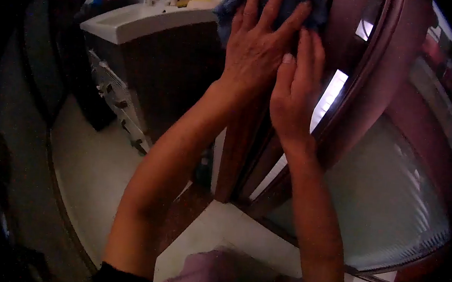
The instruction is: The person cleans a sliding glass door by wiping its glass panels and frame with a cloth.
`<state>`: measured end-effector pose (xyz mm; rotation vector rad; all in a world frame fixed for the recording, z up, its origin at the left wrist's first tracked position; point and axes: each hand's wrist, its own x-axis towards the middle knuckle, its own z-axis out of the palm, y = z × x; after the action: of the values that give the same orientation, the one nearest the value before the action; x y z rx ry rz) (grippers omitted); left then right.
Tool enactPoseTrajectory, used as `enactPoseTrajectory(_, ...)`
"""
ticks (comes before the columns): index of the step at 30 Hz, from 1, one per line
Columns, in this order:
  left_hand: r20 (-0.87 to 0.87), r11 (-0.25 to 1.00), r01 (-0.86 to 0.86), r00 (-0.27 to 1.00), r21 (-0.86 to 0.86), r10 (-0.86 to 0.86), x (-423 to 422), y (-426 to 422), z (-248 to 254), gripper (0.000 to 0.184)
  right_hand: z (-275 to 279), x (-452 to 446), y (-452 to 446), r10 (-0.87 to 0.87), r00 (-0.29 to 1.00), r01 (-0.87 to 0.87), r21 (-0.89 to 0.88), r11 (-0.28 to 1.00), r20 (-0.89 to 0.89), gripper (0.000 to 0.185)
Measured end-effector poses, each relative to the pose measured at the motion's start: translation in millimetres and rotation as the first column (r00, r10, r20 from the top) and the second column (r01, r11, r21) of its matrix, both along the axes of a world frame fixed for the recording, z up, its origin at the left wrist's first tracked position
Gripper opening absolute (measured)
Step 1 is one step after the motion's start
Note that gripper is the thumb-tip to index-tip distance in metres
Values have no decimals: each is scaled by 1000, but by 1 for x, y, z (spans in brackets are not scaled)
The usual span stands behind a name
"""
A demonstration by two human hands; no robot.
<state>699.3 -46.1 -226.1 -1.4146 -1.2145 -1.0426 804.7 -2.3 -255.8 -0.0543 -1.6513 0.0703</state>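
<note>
A blue cloth (pixel 226 16) is at the top middle, against a dark reddish-brown door frame (pixel 343 31). My left hand (pixel 256 46) lies over the cloth with its fingers spread and stretched upward; the fingertips run close to the top edge of the picture. Just to its right is my right hand (pixel 296 91), its fingers straight and its thumb pointing up. Its fingertips reach the lower edge of the cloth, beside the frame. Whether the right fingers touch the cloth or the frame, I cannot tell.
On the left stands a dark cabinet with a white washbasin (pixel 140 22) on top, small items on its rim. Drawer fronts (pixel 116 99) face left. A reddish-brown door with a pale panel (pixel 390 189) is to the right. Light floor (pixel 215 226) shows below.
</note>
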Motion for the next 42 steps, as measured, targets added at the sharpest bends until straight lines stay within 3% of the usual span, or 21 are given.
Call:
enactPoseTrajectory(3,18,975,-112,994,194,111,1,14,-38,53,-29,3,-2,-54,990,67,-92,994,133,45)
enactPoseTrajectory(5,29,984,-108,994,141,105,-4,19,-75,51,-58,10,-7,-104,972,126,-96,987,212,47)
enactPoseTrajectory(6,38,986,-117,993,115,113,58,27,-73,50,-50,78,-1,-116,960,145,-95,985,255,47)
enactPoseTrajectory(9,84,991,-127,988,-42,130,66,16,-136,47,-101,88,-8,-53,942,131,-217,967,331,49)
enactPoseTrajectory(18,264,982,-97,955,-162,138,97,-5,-331,39,-250,110,-24,87,783,282,-477,833,616,60)
enactPoseTrajectory(20,404,994,-51,911,-93,84,106,-2,-365,36,-286,105,-21,56,785,335,-499,799,617,48)
enactPoseTrajectory(24,562,953,-78,793,-292,237,124,-15,-440,34,-375,110,-7,319,725,346,-722,599,611,36)
enactPoseTrajectory(27,589,884,-80,717,-461,373,133,-32,-453,34,-418,106,-23,272,778,386,-774,502,566,39)
enactPoseTrajectory(29,648,828,-24,610,-560,456,138,-37,-477,39,-437,106,-25,450,741,422,-867,265,499,44)
enactPoseTrajectory(30,685,848,-9,585,-530,434,139,-38,-501,42,-446,107,-28,527,724,445,-885,137,445,47)
enactPoseTrajectory(32,761,923,0,567,-384,317,140,-33,-579,47,-478,111,-35,600,639,482,-858,177,482,51)
enactPoseTrajectory(33,892,969,113,426,-218,150,129,-27,-620,48,-486,111,-45,622,632,462,-869,177,463,52)
enactPoseTrajectory(34,964,984,177,263,-13,-34,119,-28,-627,49,-493,110,-55,644,624,442,-880,176,442,53)
enactPoseTrajectory(35,987,974,216,127,69,-98,119,-30,-635,47,-499,111,-64,649,647,395,-904,164,401,54)
enactPoseTrajectory(36,995,969,232,9,91,-96,112,-32,-632,46,-488,112,-47,653,594,342,-882,324,470,54)
enactPoseTrajectory(37,992,968,226,-89,108,-90,122,-17,-595,44,-476,115,-32,634,556,272,-838,472,538,54)
enactPoseTrajectory(38,976,957,248,-193,150,-103,145,-15,-569,43,-461,136,-32,624,541,238,-815,528,563,53)
enactPoseTrajectory(42,858,903,311,-502,297,-109,140,-19,-522,38,-429,142,-40,722,670,178,-982,69,172,46)
